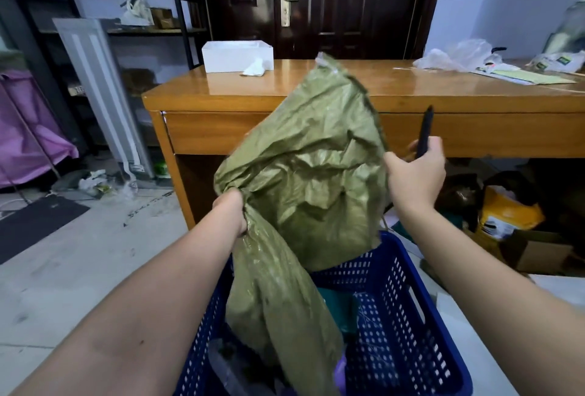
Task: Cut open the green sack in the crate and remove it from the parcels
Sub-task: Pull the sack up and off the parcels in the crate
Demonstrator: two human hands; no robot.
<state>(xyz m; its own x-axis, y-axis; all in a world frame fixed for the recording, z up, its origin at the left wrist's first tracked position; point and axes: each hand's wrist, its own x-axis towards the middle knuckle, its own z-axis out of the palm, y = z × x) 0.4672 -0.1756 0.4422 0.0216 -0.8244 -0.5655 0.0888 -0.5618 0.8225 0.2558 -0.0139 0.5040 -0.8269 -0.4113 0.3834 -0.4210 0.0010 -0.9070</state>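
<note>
Sack: green sack [304, 174] lifted above the blue crate [408, 316], crumpled, its lower end hanging down into the crate.
Left grip: left hand [232, 210] closed on a bunched fold at the sack's left side.
Right grip: right hand [418, 174] pinching the sack's right edge while also clasping a dark knife [424, 136] that points upward.
Crate: perforated walls; a teal parcel [337, 307] and other dim parcels lie inside, partly hidden by the sack.
Bench: wooden bench [316, 91] stands behind the sack, with a white box [237, 55] at its far left and clear plastic bags [456, 56] at its right.
</note>
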